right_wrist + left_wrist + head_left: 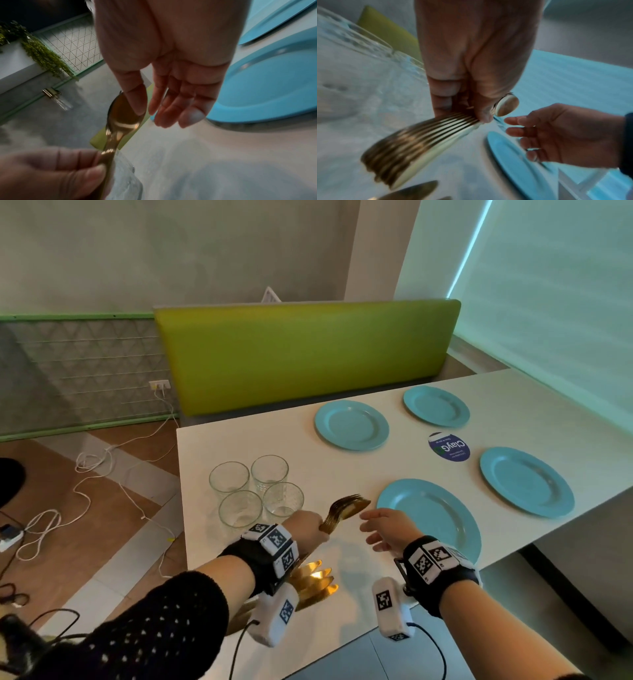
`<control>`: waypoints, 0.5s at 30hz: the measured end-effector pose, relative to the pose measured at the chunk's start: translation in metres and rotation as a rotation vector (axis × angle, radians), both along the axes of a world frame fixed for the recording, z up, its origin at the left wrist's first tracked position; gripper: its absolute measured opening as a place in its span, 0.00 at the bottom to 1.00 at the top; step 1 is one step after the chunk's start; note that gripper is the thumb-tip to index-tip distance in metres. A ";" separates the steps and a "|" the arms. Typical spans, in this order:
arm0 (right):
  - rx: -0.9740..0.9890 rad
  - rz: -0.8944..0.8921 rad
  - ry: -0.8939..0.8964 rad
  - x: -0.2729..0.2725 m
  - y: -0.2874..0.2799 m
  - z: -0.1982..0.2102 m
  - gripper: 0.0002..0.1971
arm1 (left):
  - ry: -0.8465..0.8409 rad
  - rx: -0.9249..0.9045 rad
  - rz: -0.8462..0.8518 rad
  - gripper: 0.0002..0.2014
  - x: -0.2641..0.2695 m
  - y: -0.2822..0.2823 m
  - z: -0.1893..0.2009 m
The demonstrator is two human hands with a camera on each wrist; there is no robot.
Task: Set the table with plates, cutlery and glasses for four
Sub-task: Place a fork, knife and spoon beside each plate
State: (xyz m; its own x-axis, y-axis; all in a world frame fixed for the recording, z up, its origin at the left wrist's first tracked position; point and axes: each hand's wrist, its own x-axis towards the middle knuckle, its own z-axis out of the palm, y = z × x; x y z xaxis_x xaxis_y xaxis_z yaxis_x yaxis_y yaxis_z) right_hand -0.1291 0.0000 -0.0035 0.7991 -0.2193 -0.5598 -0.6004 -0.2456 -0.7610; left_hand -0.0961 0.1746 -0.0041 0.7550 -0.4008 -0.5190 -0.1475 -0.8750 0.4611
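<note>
Four round plates (351,424), plain sky blue, on a plain white table top (239,440). Golden metal cutlery bundle (346,510), shiny, with darker bronze tones in shadow. More gold pieces (313,587), bright yellow where light hits. Four clear glass tumblers (228,479), colourless, with a faint embossed pattern low on the walls. Round sticker (448,447), dark blue with white lettering. Padded bench back (301,354), solid lime green. Knitted sleeve (154,631), black with pale flecks. Wrist bands (274,546), black, carrying black-and-white square markers. Wall panel (78,361), grey with a triangle pattern, framed in pale green.
</note>
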 end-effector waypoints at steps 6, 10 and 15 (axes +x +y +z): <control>0.101 -0.006 -0.075 -0.001 -0.009 0.020 0.05 | 0.292 -0.475 0.270 0.09 0.013 -0.047 0.003; 0.045 -0.046 -0.119 0.000 -0.028 0.025 0.06 | 0.424 -0.637 0.351 0.11 0.017 -0.077 0.006; 0.027 -0.145 -0.117 0.004 -0.071 0.018 0.07 | 0.473 -0.671 0.321 0.09 0.026 -0.124 0.000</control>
